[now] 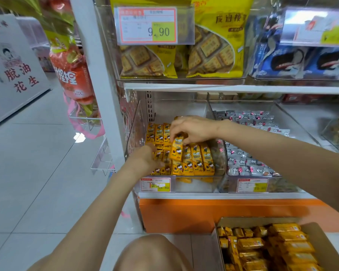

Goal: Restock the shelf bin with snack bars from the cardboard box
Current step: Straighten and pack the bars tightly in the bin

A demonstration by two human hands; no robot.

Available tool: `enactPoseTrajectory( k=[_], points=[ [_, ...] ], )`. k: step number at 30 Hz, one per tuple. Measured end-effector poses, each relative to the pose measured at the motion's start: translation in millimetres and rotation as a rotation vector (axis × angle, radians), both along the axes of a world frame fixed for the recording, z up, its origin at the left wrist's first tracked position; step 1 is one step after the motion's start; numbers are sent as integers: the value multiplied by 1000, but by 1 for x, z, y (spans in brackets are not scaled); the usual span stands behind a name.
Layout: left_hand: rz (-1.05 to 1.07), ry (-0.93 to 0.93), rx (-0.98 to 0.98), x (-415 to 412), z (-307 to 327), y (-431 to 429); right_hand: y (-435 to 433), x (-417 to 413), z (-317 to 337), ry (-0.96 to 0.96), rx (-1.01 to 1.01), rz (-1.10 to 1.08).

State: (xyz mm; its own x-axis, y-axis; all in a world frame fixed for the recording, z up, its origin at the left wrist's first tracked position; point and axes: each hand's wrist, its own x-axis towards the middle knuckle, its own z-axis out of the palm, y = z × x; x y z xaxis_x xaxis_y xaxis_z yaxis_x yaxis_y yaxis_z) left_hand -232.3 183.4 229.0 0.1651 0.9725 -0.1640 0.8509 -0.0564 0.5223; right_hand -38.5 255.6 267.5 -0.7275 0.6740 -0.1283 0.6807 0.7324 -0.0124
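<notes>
A person's bare arms reach into a clear, hard plastic shelf bin (135,132) on the lower shelf of a white shop rack. The bin holds glossy orange-yellow snack bars (201,159), small flat oblong packets packed on edge in neat rows, each printed with a cartoon face and Chinese characters too small to read. The right hand (193,129) comes from above, its fingers curled round the top of one raised bar (176,150), which stands tilted above the rows. The left hand (145,157) lies low in the bin's front left corner against the packets; it is blurred, so whether it grips anything cannot be told. At bottom right an open brown cardboard box (325,243) with matt walls holds more bars (284,246), loosely heaped in crinkly yellow wrappers. A price label (156,184) on the bin's front reads 15.80. Just to the right, a neighbouring bin (249,153) is filled with small silver-grey wrapped sweets. On the shelf above, yellow cracker bags (213,47) sit behind a tag (147,26) reading 9.90. On the left, a white sign (18,75) carries the red characters 脱油花生.
</notes>
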Motion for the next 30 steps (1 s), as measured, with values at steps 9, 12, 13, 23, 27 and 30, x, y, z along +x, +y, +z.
enactPoseTrajectory(
  k=[9,12,13,23,27,30],
  points=[
    [-21,-87,115,-27,-1,-19,8,-51,-25,-261,-69,156],
    [-50,-87,159,-26,-2,-15,6,-50,-27,-254,-94,117],
    [-57,-88,164,-25,-2,-13,5,-48,-25,-228,-90,100],
    [-222,26,-45,5,-25,21,-5,37,12,-77,-32,-203],
    [-211,36,-151,10,-34,26,-2,55,5,-73,-25,-288],
    [-239,63,-148,14,-35,29,11,53,4,-18,-29,-328]
  ],
)
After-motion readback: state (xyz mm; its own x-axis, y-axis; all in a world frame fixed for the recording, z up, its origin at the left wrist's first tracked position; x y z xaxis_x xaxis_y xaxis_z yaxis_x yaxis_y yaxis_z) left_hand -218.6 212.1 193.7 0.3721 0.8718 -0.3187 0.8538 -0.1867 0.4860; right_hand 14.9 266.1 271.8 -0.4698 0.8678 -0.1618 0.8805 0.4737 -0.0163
